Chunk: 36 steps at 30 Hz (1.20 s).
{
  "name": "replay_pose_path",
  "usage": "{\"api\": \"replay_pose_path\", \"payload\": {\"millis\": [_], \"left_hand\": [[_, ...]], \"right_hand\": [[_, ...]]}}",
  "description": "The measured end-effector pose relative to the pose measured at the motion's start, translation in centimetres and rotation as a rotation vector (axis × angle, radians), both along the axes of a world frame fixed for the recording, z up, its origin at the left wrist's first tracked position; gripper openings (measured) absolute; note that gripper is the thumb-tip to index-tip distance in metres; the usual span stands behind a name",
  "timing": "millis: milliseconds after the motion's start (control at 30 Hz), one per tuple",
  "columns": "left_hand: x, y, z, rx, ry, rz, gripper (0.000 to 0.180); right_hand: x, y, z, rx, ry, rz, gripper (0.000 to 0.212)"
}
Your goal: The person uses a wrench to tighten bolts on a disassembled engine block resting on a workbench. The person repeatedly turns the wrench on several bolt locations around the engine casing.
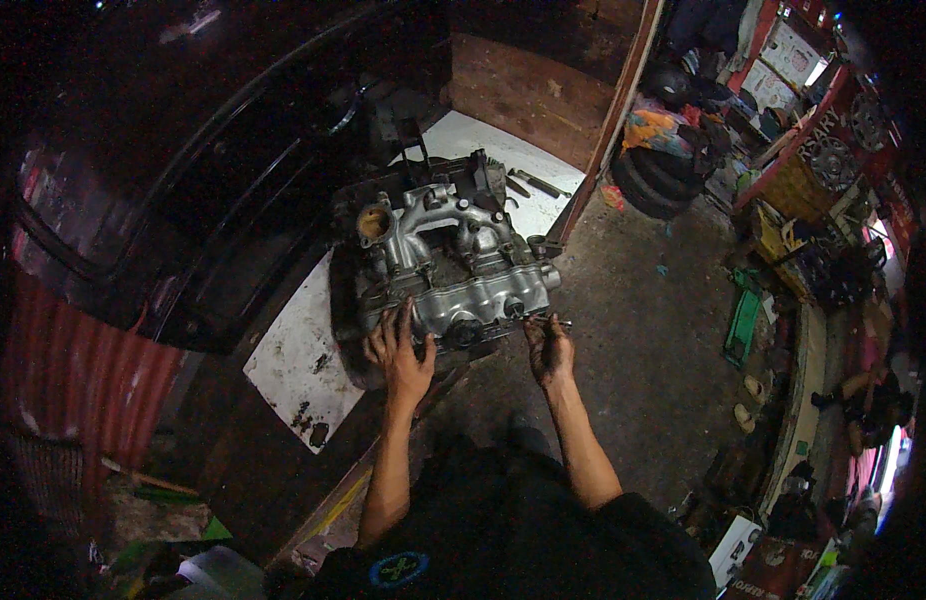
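Note:
A grey metal engine (488, 300) with a curved intake manifold (413, 245) lies in front of me. A round port with a tan-brown inside (375, 222) shows at its left. My left hand (401, 362) is open, its fingers spread on the engine's near left edge. At the near right corner, my right hand (552, 352) is closed, with dark-smeared fingers. A thin shiny metal tool (568, 323) pokes out at its fingertips; its exact kind is too small to tell. Dark round caps sit on the engine's near side between my hands.
Beneath the engine is a stained white board (298, 350). Wrenches (538, 183) lie on its far right part. A dark vehicle body panel (253, 160) stands at left. Stacked tires (658, 180), a green metal tool (744, 315) and cluttered shelves line the right side.

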<state>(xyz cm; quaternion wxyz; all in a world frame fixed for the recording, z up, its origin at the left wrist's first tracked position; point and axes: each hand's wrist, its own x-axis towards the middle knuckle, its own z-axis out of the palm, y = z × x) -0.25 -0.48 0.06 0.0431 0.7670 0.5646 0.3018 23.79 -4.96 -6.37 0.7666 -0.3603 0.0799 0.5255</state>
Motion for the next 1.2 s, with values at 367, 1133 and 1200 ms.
{"api": "replay_pose_path", "payload": {"millis": [367,1133,1200], "left_hand": [[-0.2,0.1,-0.2,-0.006,0.014,0.006,0.061],[3.0,-3.4,2.2,0.046,-0.110,-0.193,0.041],[3.8,-3.1,1.5,-0.039,-0.282,-0.354,0.037]], "right_hand": [[-1.8,-0.1,2.7,-0.036,0.086,-0.011,0.023],[-0.7,-4.7,4.7,0.005,-0.735,0.104,0.034],[-1.1,-5.1,3.6,-0.068,-0.719,0.088,0.034]]}}
